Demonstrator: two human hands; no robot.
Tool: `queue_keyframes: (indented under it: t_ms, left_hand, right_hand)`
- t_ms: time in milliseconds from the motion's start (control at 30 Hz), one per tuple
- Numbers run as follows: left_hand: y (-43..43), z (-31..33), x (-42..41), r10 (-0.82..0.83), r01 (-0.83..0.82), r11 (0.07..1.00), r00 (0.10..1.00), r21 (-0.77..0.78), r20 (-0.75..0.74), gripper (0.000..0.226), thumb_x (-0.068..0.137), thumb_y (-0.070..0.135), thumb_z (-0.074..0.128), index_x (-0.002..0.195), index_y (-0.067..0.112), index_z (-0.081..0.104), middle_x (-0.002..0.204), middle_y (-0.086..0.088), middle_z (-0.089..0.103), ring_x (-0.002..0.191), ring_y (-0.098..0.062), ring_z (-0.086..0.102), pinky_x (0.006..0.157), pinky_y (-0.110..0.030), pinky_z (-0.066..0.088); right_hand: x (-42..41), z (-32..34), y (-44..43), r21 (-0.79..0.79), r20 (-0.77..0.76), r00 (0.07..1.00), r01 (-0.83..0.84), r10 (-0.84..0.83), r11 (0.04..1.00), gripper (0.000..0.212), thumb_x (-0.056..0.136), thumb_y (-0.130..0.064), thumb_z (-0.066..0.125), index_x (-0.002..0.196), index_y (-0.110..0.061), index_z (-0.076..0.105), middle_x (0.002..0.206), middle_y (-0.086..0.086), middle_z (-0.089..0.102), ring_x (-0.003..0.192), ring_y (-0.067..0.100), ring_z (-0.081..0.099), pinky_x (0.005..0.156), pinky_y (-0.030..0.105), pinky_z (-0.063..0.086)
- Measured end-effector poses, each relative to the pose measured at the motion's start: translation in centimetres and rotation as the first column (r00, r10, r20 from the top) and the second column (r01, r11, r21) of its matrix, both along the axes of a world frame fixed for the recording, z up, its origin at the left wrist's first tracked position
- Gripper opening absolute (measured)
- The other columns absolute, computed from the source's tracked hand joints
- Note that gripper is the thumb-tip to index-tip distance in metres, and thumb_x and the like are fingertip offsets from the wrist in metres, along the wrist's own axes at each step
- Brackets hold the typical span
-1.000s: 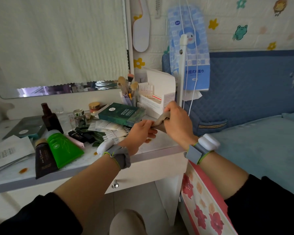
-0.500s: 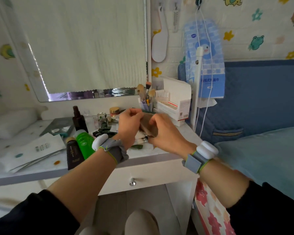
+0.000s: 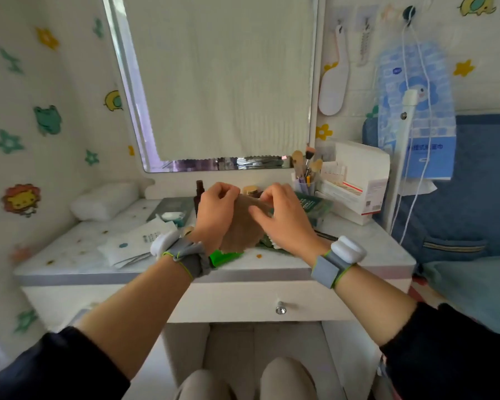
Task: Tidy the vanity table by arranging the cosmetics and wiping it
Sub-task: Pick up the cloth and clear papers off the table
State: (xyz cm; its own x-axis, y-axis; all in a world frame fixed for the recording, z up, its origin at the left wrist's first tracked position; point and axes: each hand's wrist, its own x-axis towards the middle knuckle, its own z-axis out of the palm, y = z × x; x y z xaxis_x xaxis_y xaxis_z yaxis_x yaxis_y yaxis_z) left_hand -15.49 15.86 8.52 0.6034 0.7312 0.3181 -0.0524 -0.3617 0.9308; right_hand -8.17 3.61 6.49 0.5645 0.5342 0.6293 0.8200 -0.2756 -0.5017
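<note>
Head view: thin tan cloth (image 3: 241, 226) hangs creased; left grip (image 3: 216, 216), right grip (image 3: 284, 222) both pinching upper edge

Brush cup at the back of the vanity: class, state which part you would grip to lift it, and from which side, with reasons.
Probably wrap the brush cup round its upright wall, coming from the front-left. The brushes stand heads-up out of its mouth, blocking a top grasp; the white box crowds its right, and the mirror frame stands behind.
</note>
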Motion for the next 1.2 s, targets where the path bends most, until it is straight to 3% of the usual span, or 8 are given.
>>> queue_keyframes:
  t_ms: [67,200,333,533,700,833,1033,1200]
  left_hand:
    - [1.1,0.1,-1.3,0.008,-0.008,1.0,1.0,0.027,0.004,0.011,0.093,0.023,0.055,0.092,0.019,0.066,0.085,0.008,0.061,0.081,-0.008,0.053,0.077,-0.029,0.044]
    - [3.7,0.2,-4.2,0.017,-0.016,0.995,1.0,0.099,-0.015,0.014,0.09,0.011,0.055,0.093,0.02,0.066,0.086,0.01,0.062,0.081,-0.005,0.055,0.072,-0.02,0.044]
    - [6.1,0.0,-6.5,0.025,-0.022,0.989,1.0,0.143,-0.018,0.013,0.088,0.013,0.057,0.092,0.021,0.067,0.093,0.004,0.066,0.09,-0.012,0.06,0.084,-0.03,0.049]
    - [9.7,-1.1,-9.4,0.101,-0.094,0.985,0.994,0.146,-0.042,0.015,0.09,0.015,0.054,0.095,0.021,0.066,0.094,0.003,0.065,0.091,-0.014,0.059,0.085,-0.033,0.05]
    - [12.3,-2.5,-12.2,0.194,-0.169,0.959,0.977,0.229,-0.092,0.031,0.082,0.002,0.051,0.102,0.021,0.064,0.096,0.008,0.063,0.086,-0.011,0.057,0.078,-0.025,0.045]
    - [14.8,-4.1,-14.7,0.259,-0.211,0.935,0.955,0.284,-0.143,0.035,0.081,-0.004,0.047,0.103,0.02,0.06,0.098,0.007,0.062,0.088,-0.014,0.058,0.079,-0.023,0.041]
    - [18.2,-6.6,-18.0,0.39,-0.331,0.909,0.889,0.255,-0.238,0.029,0.084,-0.006,0.045,0.081,0.016,0.063,0.083,0.01,0.057,0.087,-0.015,0.052,0.075,-0.023,0.035]
    - [20.5,-8.8,-19.9,0.464,-0.416,0.884,0.837,0.214,-0.289,0.026,0.087,-0.002,0.045,0.089,0.013,0.066,0.098,0.003,0.056,0.096,-0.016,0.05,0.083,-0.021,0.033]
  right_hand:
    - [0.1,-0.1,1.9,-0.027,0.033,0.999,0.003,-0.002,1.0,0.034,0.087,-0.034,0.063,0.112,-0.011,0.053,0.11,0.007,0.051,0.104,0.024,0.05,0.091,0.036,0.043]
    - [-0.9,0.3,5.5,-0.162,-0.123,0.988,-0.116,0.097,0.98,0.035,0.095,-0.036,0.052,0.123,-0.014,0.055,0.122,0.006,0.058,0.115,0.025,0.052,0.097,0.044,0.043]
    - [-2.0,0.0,7.8,-0.178,-0.258,0.945,-0.249,0.199,0.952,0.027,0.098,-0.035,0.05,0.109,-0.013,0.062,0.104,0.004,0.065,0.096,0.021,0.059,0.078,0.033,0.044]
    - [-4.2,-0.5,11.8,-0.114,-0.324,0.909,-0.314,0.264,0.942,0.023,0.097,-0.029,0.053,0.093,-0.007,0.061,0.078,0.003,0.057,0.07,0.015,0.051,0.057,0.025,0.033]
    - [-6.4,-1.2,15.6,-0.076,-0.363,0.885,-0.341,0.293,0.937,0.025,0.095,-0.029,0.056,0.089,-0.006,0.06,0.073,0.004,0.057,0.069,0.02,0.054,0.064,0.033,0.039]
    - [-8.7,-2.2,18.7,-0.072,-0.378,0.864,-0.386,0.333,0.92,0.016,0.094,-0.025,0.058,0.086,-0.011,0.056,0.069,-0.002,0.052,0.064,0.014,0.047,0.06,0.029,0.036]
    - [-11.7,-4.5,23.2,-0.07,-0.493,0.791,-0.451,0.362,0.89,0.011,0.089,-0.019,0.063,0.095,-0.016,0.055,0.09,0.008,0.064,0.084,0.027,0.063,0.076,0.04,0.055]
    - [-13.8,-5.9,25.8,-0.07,-0.537,0.756,-0.482,0.374,0.874,0.021,0.087,-0.013,0.062,0.085,-0.025,0.045,0.079,0.009,0.061,0.069,0.026,0.058,0.07,0.041,0.053]
